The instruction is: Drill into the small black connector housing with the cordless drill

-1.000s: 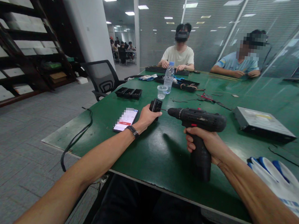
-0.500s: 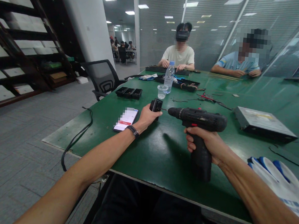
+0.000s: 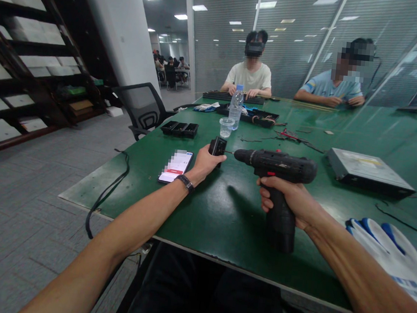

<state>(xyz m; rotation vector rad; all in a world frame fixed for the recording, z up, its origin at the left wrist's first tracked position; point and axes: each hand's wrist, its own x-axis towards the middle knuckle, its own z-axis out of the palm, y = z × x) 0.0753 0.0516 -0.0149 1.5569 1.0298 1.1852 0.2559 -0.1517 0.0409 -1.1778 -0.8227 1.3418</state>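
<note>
My left hand [image 3: 207,162] is closed around a small black box-like part [image 3: 217,147], held on edge just above the table. Its kind is not clear. In my right hand [image 3: 282,193] is a black cordless drill [image 3: 277,165], gripped by the handle with a finger near the red trigger. The drill points left, and its thin bit [image 3: 228,152] reaches to the face of the black part; whether the tip touches cannot be made out. Left of my left wrist lies a phone [image 3: 175,168] with its screen lit.
A clear cup [image 3: 226,127] and a water bottle [image 3: 235,110] stand behind the black part. A black divided tray [image 3: 179,129] is at the left, a metal disc drive [image 3: 371,172] and white-blue gloves [image 3: 387,252] at the right. Two people sit across the green table [image 3: 201,229].
Both my hands, the drill and the black part stay practically in place. Across the table, the person on the right has shifted the head slightly.
</note>
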